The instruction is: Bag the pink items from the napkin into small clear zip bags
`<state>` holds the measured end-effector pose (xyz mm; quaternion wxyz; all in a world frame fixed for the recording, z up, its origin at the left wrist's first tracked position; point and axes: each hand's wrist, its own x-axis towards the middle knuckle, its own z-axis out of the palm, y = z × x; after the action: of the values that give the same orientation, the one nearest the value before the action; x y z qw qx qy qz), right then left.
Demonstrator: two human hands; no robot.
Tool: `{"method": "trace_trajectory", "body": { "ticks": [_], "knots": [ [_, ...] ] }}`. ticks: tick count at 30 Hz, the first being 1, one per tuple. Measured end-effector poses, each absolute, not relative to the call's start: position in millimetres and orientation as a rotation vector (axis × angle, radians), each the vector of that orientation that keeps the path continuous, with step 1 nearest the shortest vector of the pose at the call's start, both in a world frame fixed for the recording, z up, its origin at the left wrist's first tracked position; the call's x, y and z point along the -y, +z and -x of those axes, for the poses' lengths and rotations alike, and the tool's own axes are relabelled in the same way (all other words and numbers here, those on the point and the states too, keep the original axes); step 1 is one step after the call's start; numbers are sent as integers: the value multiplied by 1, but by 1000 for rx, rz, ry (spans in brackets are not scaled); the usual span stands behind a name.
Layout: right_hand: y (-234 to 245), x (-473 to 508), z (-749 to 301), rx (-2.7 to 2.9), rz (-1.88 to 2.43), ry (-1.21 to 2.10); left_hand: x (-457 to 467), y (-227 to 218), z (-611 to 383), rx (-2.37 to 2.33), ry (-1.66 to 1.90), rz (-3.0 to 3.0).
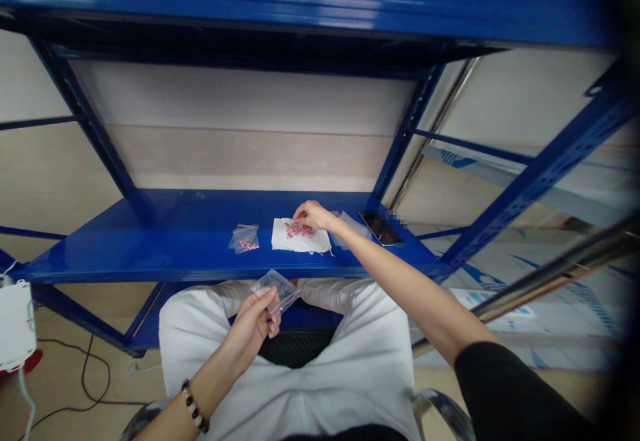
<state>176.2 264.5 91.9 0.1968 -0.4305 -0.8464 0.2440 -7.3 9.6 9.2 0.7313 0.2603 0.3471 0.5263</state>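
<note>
My left hand (253, 327) hovers over my lap, fingers pinched on a small clear plastic bag (277, 289) that looks empty. My right hand (313, 215) reaches out to the blue shelf (165, 241), fingertips closed in a pinch at a heap of small pink pieces (299, 229). The heap lies on a white cloth (300, 241). What the fingertips hold is too small to see. Left of the cloth lie small clear bags (245, 237) with pink pieces inside.
A dark phone (381, 226) lies on the shelf right of the cloth, with another clear bag (353, 224) between them. Blue uprights (405, 131) and an upper shelf (300, 1) frame the space. A white box (15, 324) and cables sit on the floor at left.
</note>
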Motion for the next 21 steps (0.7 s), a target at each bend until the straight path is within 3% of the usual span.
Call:
{"method": "trace_trajectory", "body": {
  "ticks": [5, 11, 16, 21],
  "knots": [
    [100, -226, -176, 2061, 1166, 776, -9, 7, 9, -763, 1206, -608],
    [65, -97, -169, 1577, 1028, 1366, -7, 12, 9, -808, 1270, -681],
    [35, -38, -167, 1584, 951, 1345, 4, 16, 0, -810, 1193, -770],
    [58, -70, -202, 1630, 959, 1180, 8, 16, -5, -785, 1095, -829]
  ]
}}
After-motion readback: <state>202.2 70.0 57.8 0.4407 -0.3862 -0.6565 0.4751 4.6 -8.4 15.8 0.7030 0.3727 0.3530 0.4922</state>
